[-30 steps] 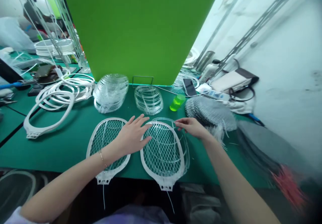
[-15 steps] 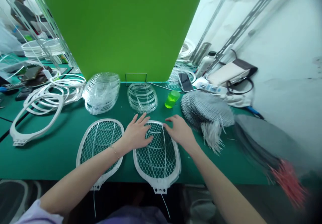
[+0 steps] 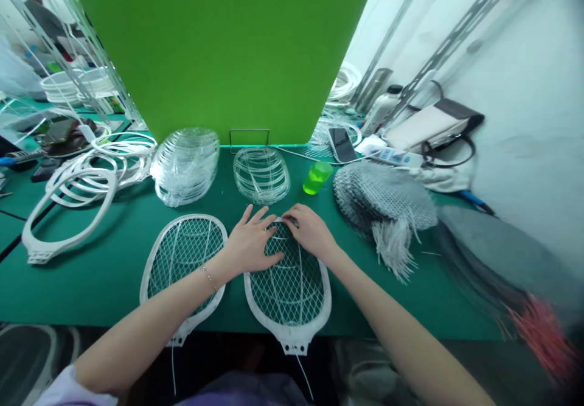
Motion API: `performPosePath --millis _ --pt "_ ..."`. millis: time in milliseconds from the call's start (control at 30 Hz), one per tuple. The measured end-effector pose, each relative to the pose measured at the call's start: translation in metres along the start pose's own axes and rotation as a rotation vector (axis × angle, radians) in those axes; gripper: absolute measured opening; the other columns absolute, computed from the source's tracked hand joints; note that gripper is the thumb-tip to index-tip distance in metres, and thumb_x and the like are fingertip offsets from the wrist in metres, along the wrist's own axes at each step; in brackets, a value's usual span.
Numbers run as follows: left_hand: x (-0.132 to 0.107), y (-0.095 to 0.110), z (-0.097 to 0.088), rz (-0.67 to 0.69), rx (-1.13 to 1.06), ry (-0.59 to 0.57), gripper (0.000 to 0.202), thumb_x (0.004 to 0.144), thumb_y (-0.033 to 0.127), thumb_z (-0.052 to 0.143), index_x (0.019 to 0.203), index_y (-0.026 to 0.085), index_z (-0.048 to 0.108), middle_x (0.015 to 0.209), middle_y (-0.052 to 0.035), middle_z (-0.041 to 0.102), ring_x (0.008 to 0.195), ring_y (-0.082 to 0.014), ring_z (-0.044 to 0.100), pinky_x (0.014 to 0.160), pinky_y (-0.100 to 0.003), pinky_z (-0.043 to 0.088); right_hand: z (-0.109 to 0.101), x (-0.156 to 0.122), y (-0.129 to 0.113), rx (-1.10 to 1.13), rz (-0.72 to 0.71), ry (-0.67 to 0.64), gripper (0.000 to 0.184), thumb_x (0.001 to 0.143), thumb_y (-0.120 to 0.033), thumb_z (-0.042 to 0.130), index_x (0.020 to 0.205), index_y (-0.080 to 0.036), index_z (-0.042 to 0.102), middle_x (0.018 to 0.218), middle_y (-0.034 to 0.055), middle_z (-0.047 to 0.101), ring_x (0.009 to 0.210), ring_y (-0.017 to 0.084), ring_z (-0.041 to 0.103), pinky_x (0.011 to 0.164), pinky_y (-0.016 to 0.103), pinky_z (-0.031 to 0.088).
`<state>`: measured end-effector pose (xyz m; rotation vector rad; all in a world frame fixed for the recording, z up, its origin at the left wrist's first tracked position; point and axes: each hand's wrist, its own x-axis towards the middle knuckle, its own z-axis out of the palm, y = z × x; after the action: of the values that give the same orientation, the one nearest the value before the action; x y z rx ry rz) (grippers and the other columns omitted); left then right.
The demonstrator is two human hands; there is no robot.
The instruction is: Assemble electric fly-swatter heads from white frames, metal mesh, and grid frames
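A: Where's the racket (image 3: pixel 287 293)?
B: Lying on the table (image 3: pixel 109 281), base poking past its near edge! Left hand (image 3: pixel 250 241) spread over the upper left rim; right hand (image 3: pixel 312 229) bunched at the top, pinching or not, I can't tell.
A: And around it?
B: Second racket (image 3: pixel 182 254) just left; beyond, clear stack (image 3: pixel 261 176), green cup (image 3: pixel 317 178); mesh pile (image 3: pixel 387 196) further right.

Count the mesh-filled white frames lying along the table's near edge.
2: the left frame, partly beneath the left forearm; the right frame, with the left hand and right hand at its far end. Any stacked underneath could be hidden.
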<state>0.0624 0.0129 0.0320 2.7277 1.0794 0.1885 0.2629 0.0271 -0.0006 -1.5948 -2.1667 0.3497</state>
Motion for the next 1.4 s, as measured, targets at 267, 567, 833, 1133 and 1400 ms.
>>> performPosePath --millis 267,567,833,1133,1400 --pt "0.001 -0.001 0.000 0.009 -0.016 0.012 0.057 0.092 0.058 0.053 0.129 0.015 0.064 0.146 -0.0107 0.054 0.134 -0.0303 0.049 0.122 -0.051 0.021 -0.005 0.016 0.008 0.106 0.055 -0.080 0.010 0.083 -0.013 0.065 0.077 -0.019 0.069 0.085 0.0046 0.066 0.081 0.018 0.062 0.075 0.030 0.047" --pt "0.003 0.000 -0.001 0.035 -0.037 -0.005 0.057 0.090 0.058 0.054 0.126 0.015 0.066 0.144 -0.0129 0.056 0.135 -0.0317 0.048 0.122 -0.052 0.016 -0.008 0.022 0.021 0.263 0.042 -0.143 0.002 0.080 -0.019 0.069 0.079 -0.017 0.070 0.082 0.0020 0.068 0.077 0.015 0.063 0.071 0.025 0.049" --pt "0.009 -0.003 -0.002 0.035 -0.055 -0.014 0.057 0.088 0.061 0.054 0.116 0.015 0.072 0.130 -0.0142 0.065 0.124 -0.0310 0.058 0.122 -0.052 0.017 -0.005 0.028 0.021 0.275 0.109 -0.176 0.006 0.076 -0.019 0.074 0.074 -0.018 0.069 0.077 0.0001 0.067 0.071 0.013 0.061 0.067 0.025 0.048" --pt "-0.009 0.005 -0.012 0.040 0.001 0.051 0.056 0.098 0.053 0.044 0.138 0.017 0.057 0.152 -0.0102 0.048 0.149 -0.0326 0.026 0.122 -0.056 0.016 -0.038 -0.040 -0.025 0.219 0.102 0.122 0.028 0.081 -0.030 0.072 0.105 -0.018 0.063 0.103 0.0084 0.065 0.097 0.022 0.062 0.085 0.035 0.049" --pt "-0.051 0.045 -0.016 0.042 -0.065 -0.157 0.064 0.089 0.045 0.055 0.147 0.018 0.047 0.152 -0.0097 0.048 0.144 -0.0378 0.035 0.119 -0.055 0.024 -0.035 -0.173 -0.066 0.070 -0.121 -0.110 0.018 0.081 -0.023 0.072 0.096 -0.022 0.061 0.103 0.0074 0.069 0.097 0.024 0.063 0.085 0.040 0.049"
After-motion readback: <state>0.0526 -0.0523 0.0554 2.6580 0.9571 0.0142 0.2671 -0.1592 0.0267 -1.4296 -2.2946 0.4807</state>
